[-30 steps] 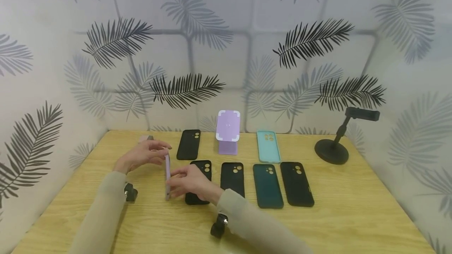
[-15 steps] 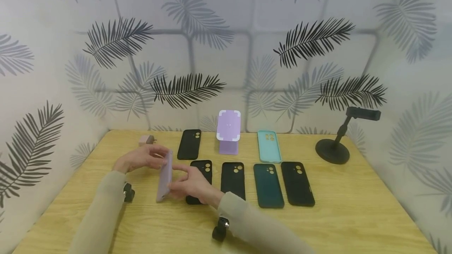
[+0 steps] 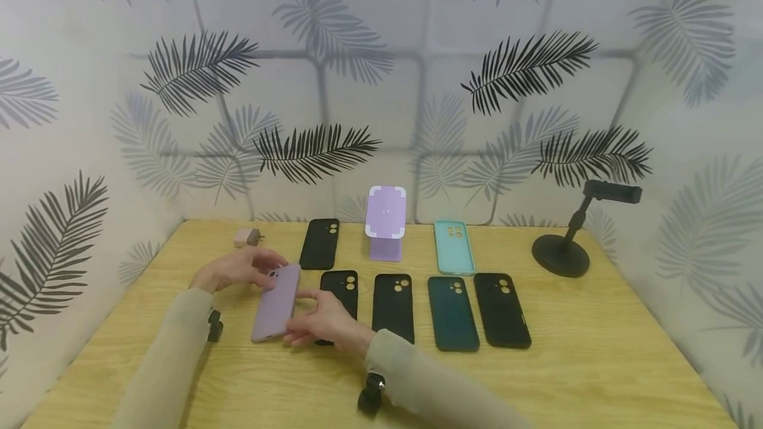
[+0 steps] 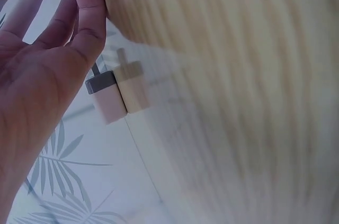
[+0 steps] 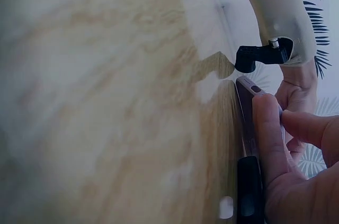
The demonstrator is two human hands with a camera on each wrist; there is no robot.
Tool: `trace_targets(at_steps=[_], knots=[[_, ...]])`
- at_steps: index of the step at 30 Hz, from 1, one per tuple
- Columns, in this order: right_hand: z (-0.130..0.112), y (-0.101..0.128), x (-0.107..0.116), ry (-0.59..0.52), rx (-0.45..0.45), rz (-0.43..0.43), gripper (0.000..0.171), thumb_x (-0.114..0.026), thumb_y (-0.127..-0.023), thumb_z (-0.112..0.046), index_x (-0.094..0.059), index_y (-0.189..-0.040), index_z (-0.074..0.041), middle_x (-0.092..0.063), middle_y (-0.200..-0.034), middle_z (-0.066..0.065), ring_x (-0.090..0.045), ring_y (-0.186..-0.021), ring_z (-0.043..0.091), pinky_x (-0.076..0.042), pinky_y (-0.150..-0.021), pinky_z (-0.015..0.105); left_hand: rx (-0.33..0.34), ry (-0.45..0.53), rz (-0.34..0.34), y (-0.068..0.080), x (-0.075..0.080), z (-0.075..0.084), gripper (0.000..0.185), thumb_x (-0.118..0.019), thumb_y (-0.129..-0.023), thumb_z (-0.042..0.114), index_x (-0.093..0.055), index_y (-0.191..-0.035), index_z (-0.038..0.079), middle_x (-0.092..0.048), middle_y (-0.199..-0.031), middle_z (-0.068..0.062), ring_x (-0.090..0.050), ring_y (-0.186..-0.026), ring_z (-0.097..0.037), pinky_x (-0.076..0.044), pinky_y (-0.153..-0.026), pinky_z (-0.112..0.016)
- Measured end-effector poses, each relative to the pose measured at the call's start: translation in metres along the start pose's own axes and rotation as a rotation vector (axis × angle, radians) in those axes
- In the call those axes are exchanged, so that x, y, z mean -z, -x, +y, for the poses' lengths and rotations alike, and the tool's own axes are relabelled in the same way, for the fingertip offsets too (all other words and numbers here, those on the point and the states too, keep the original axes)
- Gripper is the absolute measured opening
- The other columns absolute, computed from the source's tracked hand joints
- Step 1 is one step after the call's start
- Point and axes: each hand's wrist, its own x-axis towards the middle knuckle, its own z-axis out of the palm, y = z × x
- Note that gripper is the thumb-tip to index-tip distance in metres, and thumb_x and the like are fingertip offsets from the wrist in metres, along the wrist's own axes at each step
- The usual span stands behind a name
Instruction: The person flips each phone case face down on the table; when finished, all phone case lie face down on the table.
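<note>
A lilac phone point(image 3: 277, 303) is tilted low over the table in the head view, its back with the camera lenses facing up. My left hand point(image 3: 241, 267) holds its upper left side, thumb near the lenses. At the lower right edge, my right hand point(image 3: 328, 320) pinches it between thumb and fingers. The right wrist view shows the phone's end edge with a port point(image 5: 256, 89) and its dark front face close above the table. In the left wrist view the fingers point(image 4: 87, 12) curl at the top of the frame, where the phone is mostly cut off.
A pink-and-grey charger plug point(image 3: 247, 238) stands behind my left hand. Several dark phone cases point(image 3: 453, 313) lie to the right, one partly under my right hand. Further back are a lilac phone stand point(image 3: 385, 217), a turquoise case point(image 3: 454, 248) and a black stand point(image 3: 560, 253).
The phone has turned from standing on its long edge to lying over leftward, so its lilac back now faces up. Both hands have kept hold with small shifts.
</note>
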Motion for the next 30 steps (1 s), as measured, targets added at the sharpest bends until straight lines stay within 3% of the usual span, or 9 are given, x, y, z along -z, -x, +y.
trace_targets(at_steps=[5,13,24,30], knots=[[0.000,0.000,-0.001,0.020,-0.033,-0.005,0.059,-0.068,-0.090,-0.002,-0.042,-0.143,-0.003,-0.074,-0.082,0.018,-0.074,-0.072,0.027,-0.062,-0.063,0.032,0.001,-0.067,0.011,-0.001,0.000,0.000,0.049,-0.076,-0.083,0.011,-0.061,-0.129,0.004,-0.061,-0.132,-0.016,-0.054,-0.120,-0.032,-0.048,-0.099,-0.044],[-0.002,0.001,0.002,0.011,-0.072,-0.051,0.050,-0.065,-0.092,-0.005,-0.047,-0.138,0.004,-0.074,-0.085,0.019,-0.075,-0.076,0.027,-0.062,-0.065,0.032,0.003,-0.112,0.009,-0.005,0.000,-0.001,0.047,-0.077,-0.082,0.010,-0.062,-0.126,0.000,-0.064,-0.125,-0.017,-0.058,-0.112,-0.029,-0.051,-0.090,-0.034],[-0.013,0.003,0.021,0.055,-0.024,-0.050,0.037,-0.065,-0.092,-0.004,-0.059,-0.126,0.009,-0.074,-0.095,0.022,-0.074,-0.085,0.029,-0.062,-0.070,0.036,-0.007,-0.129,0.001,-0.005,0.000,0.004,0.047,-0.077,-0.081,0.008,-0.062,-0.124,-0.002,-0.065,-0.121,-0.018,-0.058,-0.108,-0.028,-0.050,-0.088,-0.032],[-0.024,-0.009,0.044,0.052,0.027,-0.009,0.032,-0.064,-0.093,-0.004,-0.061,-0.122,0.009,-0.071,-0.106,0.026,-0.072,-0.095,0.033,-0.062,-0.073,0.037,-0.010,-0.114,0.074,-0.006,-0.001,0.016,0.045,-0.073,-0.086,0.012,-0.060,-0.126,-0.003,-0.062,-0.126,-0.023,-0.058,-0.114,-0.034,-0.057,-0.081,-0.036]])
